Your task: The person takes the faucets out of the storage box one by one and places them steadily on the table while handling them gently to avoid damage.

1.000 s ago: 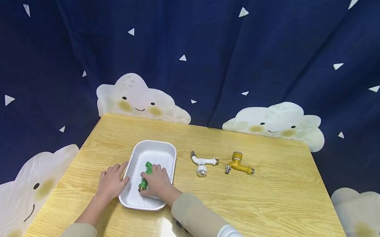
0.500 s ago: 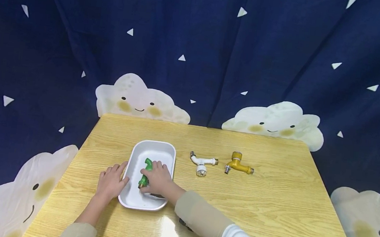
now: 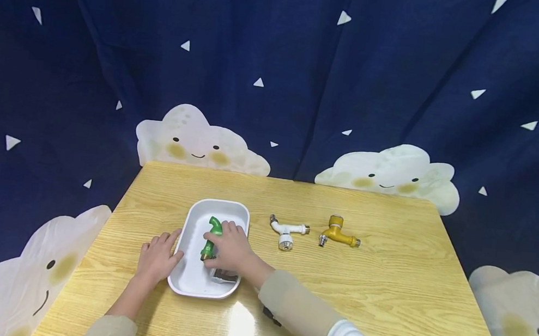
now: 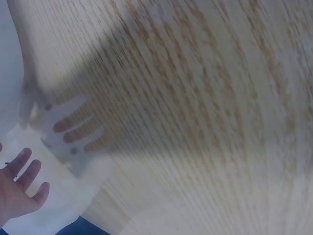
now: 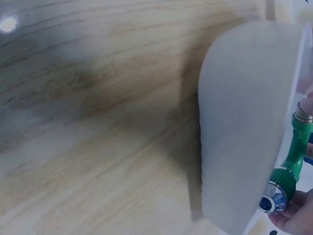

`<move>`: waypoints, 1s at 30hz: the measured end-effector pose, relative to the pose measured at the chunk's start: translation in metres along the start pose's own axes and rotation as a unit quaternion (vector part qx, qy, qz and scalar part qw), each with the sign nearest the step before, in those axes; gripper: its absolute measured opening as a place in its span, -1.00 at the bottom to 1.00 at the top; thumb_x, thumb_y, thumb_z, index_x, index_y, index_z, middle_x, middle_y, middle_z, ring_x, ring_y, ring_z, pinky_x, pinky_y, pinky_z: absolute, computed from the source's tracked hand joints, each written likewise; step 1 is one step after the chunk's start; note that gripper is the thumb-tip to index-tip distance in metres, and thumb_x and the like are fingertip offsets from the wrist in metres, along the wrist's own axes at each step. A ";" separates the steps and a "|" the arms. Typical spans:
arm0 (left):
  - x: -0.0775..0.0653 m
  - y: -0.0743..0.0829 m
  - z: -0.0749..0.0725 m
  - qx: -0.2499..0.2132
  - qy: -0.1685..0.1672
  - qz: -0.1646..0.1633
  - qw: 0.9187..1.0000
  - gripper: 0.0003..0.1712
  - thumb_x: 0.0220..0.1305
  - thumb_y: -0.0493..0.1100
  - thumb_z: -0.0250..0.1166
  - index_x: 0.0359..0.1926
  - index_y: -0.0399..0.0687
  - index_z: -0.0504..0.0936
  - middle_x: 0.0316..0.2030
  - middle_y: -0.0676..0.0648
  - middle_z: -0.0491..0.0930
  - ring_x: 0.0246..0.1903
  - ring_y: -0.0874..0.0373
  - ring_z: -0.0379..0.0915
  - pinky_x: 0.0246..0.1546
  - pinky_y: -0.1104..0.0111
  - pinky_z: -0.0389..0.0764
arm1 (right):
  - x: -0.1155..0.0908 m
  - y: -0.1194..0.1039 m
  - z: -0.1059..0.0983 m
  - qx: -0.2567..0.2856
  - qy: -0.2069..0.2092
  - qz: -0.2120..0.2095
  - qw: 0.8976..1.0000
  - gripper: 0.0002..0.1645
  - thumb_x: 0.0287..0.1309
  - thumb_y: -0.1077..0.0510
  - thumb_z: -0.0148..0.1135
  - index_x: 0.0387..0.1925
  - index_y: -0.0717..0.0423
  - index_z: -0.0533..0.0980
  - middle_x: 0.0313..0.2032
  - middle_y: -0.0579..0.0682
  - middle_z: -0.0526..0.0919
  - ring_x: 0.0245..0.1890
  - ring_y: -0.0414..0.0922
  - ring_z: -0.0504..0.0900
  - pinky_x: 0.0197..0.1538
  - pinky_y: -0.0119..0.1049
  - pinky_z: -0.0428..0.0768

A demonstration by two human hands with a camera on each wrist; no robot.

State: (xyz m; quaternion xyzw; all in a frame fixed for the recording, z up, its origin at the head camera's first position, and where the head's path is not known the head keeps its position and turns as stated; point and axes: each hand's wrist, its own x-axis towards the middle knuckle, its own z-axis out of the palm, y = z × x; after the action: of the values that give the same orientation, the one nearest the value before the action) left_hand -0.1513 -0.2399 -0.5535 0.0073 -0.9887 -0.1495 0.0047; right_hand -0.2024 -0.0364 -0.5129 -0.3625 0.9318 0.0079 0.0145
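Observation:
A green tap with a threaded brass end is in the white tray, gripped from its right side by my right hand. In the right wrist view the tap shows a ribbed knob with a silver and blue cap, and fingers behind it. My left hand touches the tray's left rim with its fingers extended and thumb over the edge. Only part of that hand enters the left wrist view, with its shadow on the wood. A dark, flat patch lies in the tray below my right hand; its kind is unclear.
Right of the tray, a white tap and a yellow tap lie on the wooden table. Behind the table hangs a dark blue curtain with printed clouds and white triangles.
My right hand and the green tap have moved a little toward the tray's far right side. More of the dark patch now shows. My left hand has stayed on the rim.

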 end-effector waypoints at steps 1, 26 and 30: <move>0.000 0.000 0.000 0.001 -0.001 0.000 1.000 -0.33 0.19 0.03 0.05 0.30 -0.11 0.23 0.06 -0.32 0.37 0.01 -0.26 0.28 -0.03 -0.17 0.24 | -0.001 0.002 -0.002 0.003 0.008 -0.002 1.000 -0.23 -0.17 -0.46 0.12 0.16 -0.39 0.36 -0.09 0.03 0.37 -0.16 -0.14 0.30 -0.10 -0.27 0.38; 0.002 0.000 0.004 -0.002 0.000 -0.002 1.000 -0.34 0.18 0.02 0.05 0.31 -0.05 0.21 0.08 -0.30 0.36 0.02 -0.25 0.28 -0.04 -0.17 0.23 | -0.044 0.051 -0.021 0.064 0.125 -0.004 0.990 -0.23 -0.22 -0.38 0.23 0.11 -0.27 0.40 0.04 0.17 0.35 0.03 -0.01 0.34 0.10 -0.12 0.35; 0.003 -0.001 0.004 -0.001 -0.003 -0.004 1.000 -0.33 0.19 0.03 0.04 0.31 -0.04 0.20 0.09 -0.30 0.35 0.04 -0.25 0.27 -0.02 -0.18 0.22 | -0.054 0.060 -0.015 0.090 0.137 0.001 0.987 -0.22 -0.25 -0.35 0.28 0.10 -0.24 0.41 0.05 0.20 0.35 0.06 0.03 0.33 0.15 -0.04 0.30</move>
State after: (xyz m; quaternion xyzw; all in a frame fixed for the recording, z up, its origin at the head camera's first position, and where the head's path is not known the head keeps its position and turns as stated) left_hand -0.1539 -0.2392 -0.5577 0.0104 -0.9885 -0.1510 0.0009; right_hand -0.2033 0.0443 -0.4962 -0.3566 0.9223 -0.1252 -0.0806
